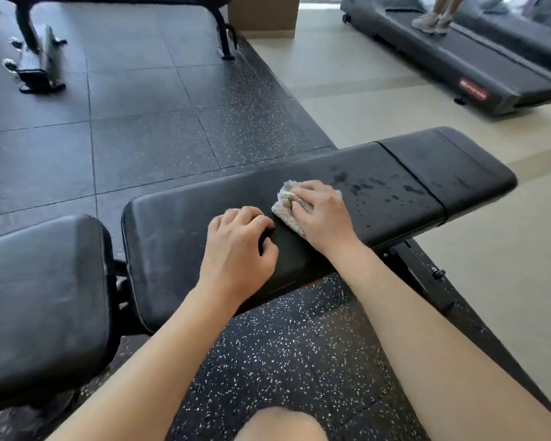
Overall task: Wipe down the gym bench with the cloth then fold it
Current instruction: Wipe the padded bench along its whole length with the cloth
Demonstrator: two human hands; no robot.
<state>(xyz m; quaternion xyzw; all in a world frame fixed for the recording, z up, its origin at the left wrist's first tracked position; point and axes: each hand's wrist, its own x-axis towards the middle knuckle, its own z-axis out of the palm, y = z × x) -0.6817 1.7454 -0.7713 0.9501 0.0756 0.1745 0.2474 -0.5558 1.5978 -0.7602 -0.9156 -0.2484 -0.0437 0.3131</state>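
Note:
A black padded gym bench [185,224] runs across the view from lower left to upper right. Dark wet drops speckle its pad to the right of my hands. A small grey-white cloth [285,203], bunched up, lies on the middle of the pad. My right hand [322,211] lies on top of the cloth, fingers bent over it and pressing it against the pad. My left hand [239,246] rests on the pad just left of the cloth with its fingers loosely curled, holding nothing.
The bench's seat pad [42,300] is at lower left, its metal frame [427,275] at right. Speckled rubber flooring [287,351] lies below. A treadmill [458,58] with a person's feet on it stands at upper right; another bench's legs [35,58] stand at upper left.

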